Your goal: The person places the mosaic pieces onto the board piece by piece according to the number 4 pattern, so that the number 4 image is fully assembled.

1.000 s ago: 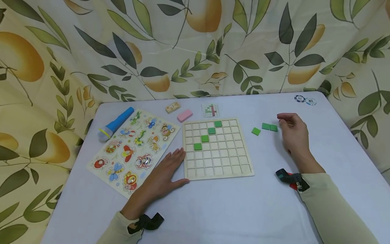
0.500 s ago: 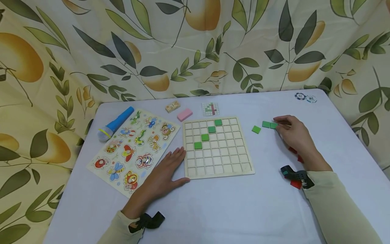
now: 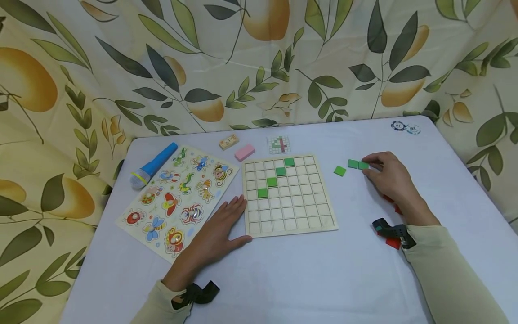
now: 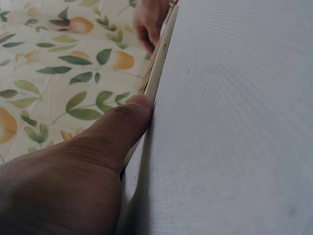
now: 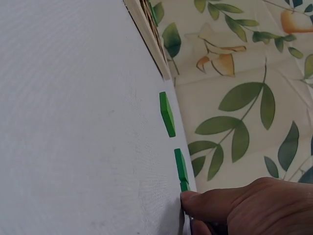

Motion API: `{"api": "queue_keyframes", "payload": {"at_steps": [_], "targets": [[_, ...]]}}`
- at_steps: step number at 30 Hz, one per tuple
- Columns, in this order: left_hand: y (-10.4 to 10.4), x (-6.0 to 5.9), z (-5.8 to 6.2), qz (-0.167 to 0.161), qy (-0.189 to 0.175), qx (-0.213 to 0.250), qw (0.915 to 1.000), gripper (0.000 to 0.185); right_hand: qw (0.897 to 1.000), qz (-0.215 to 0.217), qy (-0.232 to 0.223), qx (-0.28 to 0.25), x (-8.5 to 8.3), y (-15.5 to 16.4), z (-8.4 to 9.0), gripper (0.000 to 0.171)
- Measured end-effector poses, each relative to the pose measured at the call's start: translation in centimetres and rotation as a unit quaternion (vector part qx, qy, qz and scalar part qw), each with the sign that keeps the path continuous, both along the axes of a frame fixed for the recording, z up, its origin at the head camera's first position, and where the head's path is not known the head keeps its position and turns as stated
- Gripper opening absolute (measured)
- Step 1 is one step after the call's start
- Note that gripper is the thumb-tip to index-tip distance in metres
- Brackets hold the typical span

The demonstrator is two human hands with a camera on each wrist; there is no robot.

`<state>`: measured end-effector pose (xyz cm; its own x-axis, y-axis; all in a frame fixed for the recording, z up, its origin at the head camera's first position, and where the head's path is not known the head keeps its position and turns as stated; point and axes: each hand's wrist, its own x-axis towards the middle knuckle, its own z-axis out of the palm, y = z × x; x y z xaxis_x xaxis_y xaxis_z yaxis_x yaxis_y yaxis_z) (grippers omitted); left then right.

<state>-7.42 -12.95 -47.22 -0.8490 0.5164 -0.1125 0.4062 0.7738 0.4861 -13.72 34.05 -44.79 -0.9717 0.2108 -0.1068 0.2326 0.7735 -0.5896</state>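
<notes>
A wooden grid board point(image 3: 289, 211) lies mid-table with several green tiles in a diagonal row point(image 3: 272, 182). Right of it lie three loose green tiles: one alone point(image 3: 340, 170) and two side by side point(image 3: 353, 164). My right hand point(image 3: 369, 165) pinches the rightmost tile point(image 3: 362, 165), which still lies on the cloth. In the right wrist view the thumb point(image 5: 230, 203) presses that tile's edge point(image 5: 184, 186), with the other tiles point(image 5: 167, 113) beyond. My left hand point(image 3: 236, 220) rests flat, fingers straight, at the board's left edge. Its thumb point(image 4: 129, 120) touches the board's rim point(image 4: 159, 63).
An insect puzzle board point(image 3: 176, 198) and a blue toy microphone point(image 3: 154, 165) lie at the left. A pink block point(image 3: 245, 153), a wooden domino point(image 3: 229, 142) and a pattern card point(image 3: 279, 144) sit behind the grid. Two chips point(image 3: 406, 128) mark the far right corner. Red tiles point(image 3: 392, 243) lie by my right wrist.
My right hand has lowered and moved left from above the table onto the rightmost loose green tile. The left hand and the board have stayed put.
</notes>
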Motion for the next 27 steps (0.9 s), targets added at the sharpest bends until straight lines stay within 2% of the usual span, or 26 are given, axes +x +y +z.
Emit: {"api": "queue_keyframes", "payload": {"at_steps": [15, 27], "targets": [[-0.02, 0.17, 0.09, 0.001, -0.001, -0.005, 1.0000, 0.098, 1.000, -0.004, 0.010, 0.000, 0.07, -0.21, 0.18, 0.033], [0.21, 0.13, 0.17, 0.002, 0.003, -0.004, 1.0000, 0.098, 1.000, -0.011, -0.001, 0.009, 0.15, -0.08, 0.36, 0.039]]}}
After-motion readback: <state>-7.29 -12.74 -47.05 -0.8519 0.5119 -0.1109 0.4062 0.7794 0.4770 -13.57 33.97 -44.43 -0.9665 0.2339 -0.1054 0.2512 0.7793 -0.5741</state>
